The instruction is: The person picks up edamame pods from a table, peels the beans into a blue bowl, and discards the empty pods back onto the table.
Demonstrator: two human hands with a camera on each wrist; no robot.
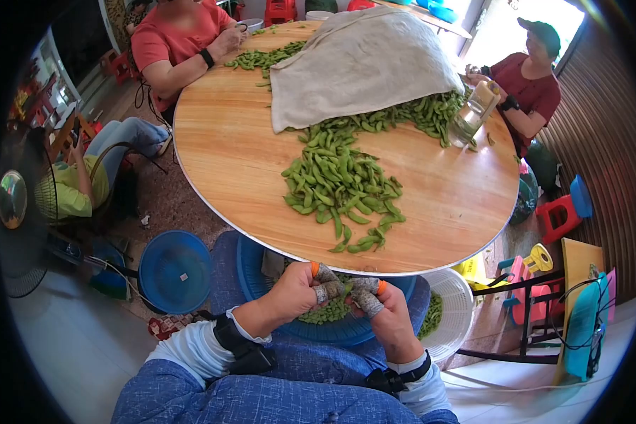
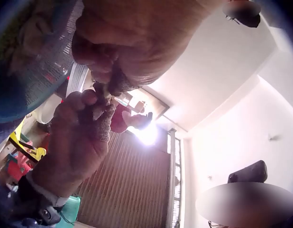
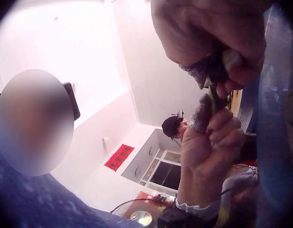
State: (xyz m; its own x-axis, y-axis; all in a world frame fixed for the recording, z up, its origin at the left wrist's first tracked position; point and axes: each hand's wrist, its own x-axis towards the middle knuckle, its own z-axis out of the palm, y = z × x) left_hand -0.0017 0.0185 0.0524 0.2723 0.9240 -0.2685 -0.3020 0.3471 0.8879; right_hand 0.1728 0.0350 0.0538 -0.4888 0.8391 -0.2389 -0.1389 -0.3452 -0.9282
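Note:
Both hands meet above a blue basin (image 1: 309,332) of shelled green beans (image 1: 325,311), thumbs and fingers wrapped in grey tape. The left hand (image 1: 290,298) and right hand (image 1: 391,321) pinch a small green pod (image 3: 213,99) between them, mostly covered by the fingers. In the left wrist view, the left hand (image 2: 137,40) is close above the right hand (image 2: 75,142), fingertips nearly touching. The right wrist view has the right hand (image 3: 208,35) above the left hand (image 3: 203,154). A pile of green pods (image 1: 339,180) lies on the round wooden table (image 1: 233,191).
A pale cloth (image 1: 367,63) covers more pods, with a clear jug (image 1: 473,116) beside it. Two people in red sit across the table. A white basket (image 1: 456,311) stands right of the basin, another blue basin (image 1: 175,272) left on the floor, near a fan (image 1: 21,205).

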